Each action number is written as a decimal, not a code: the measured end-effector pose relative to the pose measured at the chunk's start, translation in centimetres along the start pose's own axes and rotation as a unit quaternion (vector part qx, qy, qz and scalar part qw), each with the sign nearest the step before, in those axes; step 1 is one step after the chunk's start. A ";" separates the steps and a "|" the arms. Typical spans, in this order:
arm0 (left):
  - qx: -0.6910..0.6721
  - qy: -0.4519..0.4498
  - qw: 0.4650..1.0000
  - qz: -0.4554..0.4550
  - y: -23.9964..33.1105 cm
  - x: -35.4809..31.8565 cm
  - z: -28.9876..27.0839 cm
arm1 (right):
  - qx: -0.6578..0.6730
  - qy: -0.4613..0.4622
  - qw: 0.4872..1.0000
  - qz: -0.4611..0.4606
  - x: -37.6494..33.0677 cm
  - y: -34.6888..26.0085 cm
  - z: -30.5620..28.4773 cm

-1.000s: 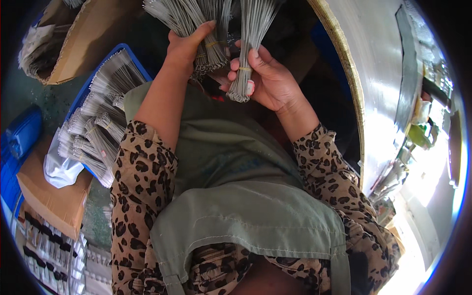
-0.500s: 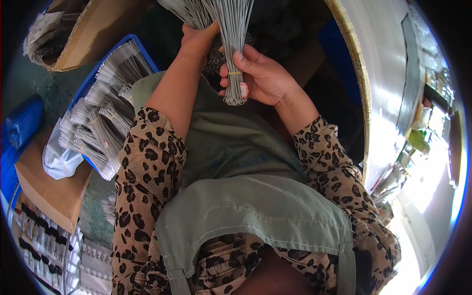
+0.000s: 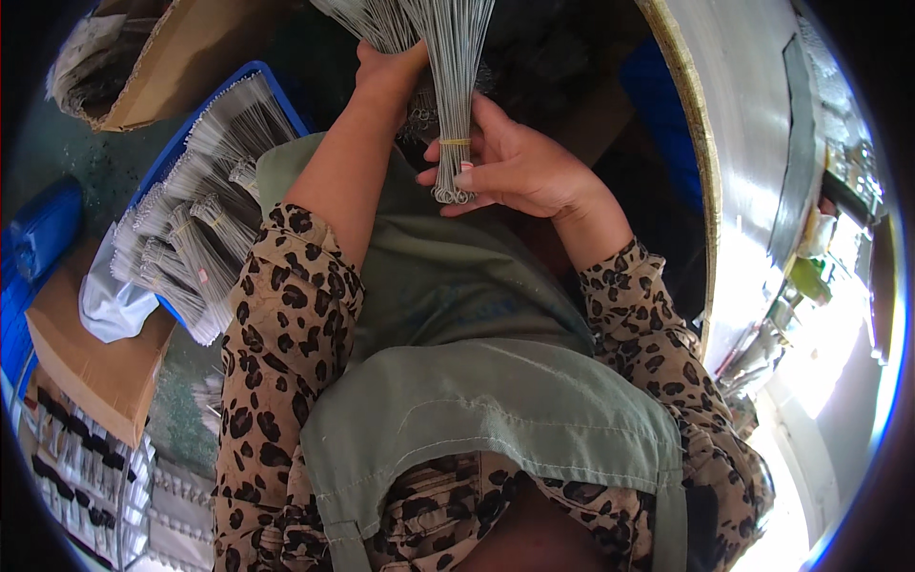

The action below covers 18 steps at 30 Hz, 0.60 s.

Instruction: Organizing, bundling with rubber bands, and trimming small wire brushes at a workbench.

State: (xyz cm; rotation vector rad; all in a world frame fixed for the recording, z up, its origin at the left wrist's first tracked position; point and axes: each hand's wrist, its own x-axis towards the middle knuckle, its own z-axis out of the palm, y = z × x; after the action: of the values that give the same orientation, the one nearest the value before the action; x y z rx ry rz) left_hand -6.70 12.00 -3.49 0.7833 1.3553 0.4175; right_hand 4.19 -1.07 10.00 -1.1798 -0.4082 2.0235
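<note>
Hands gripping looped wire ties

The right hand point(image 3: 519, 172) is clasping a banded wire bundle point(image 3: 456, 105) — the left hand point(image 3: 389, 71) is grasping another bunch point(image 3: 367, 19) beside it.

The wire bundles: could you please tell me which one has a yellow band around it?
It is the wire bundle in the right hand, with a yellow band near its looped lower end. The bundles in the blue crate at the left show no yellow band.
</note>
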 end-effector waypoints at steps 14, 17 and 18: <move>-0.018 -0.026 0.999 -0.017 0.2 -0.2 0.2 | -0.086 -0.010 0.996 -0.027 -0.4 -0.7 0.8; -0.021 -0.020 1.000 -0.007 -0.5 0.6 0.0 | -0.092 -0.003 0.996 -0.017 -0.5 -0.8 0.8; -0.016 -0.014 1.000 -0.008 -0.4 0.5 0.1 | -0.092 -0.003 0.996 -0.017 -0.5 -0.8 0.7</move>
State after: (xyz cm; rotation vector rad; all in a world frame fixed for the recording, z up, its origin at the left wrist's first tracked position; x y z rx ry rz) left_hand -6.60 12.04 -4.08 0.7501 1.3241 0.4131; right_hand 4.11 -0.84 11.14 -1.2690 -0.6250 1.9935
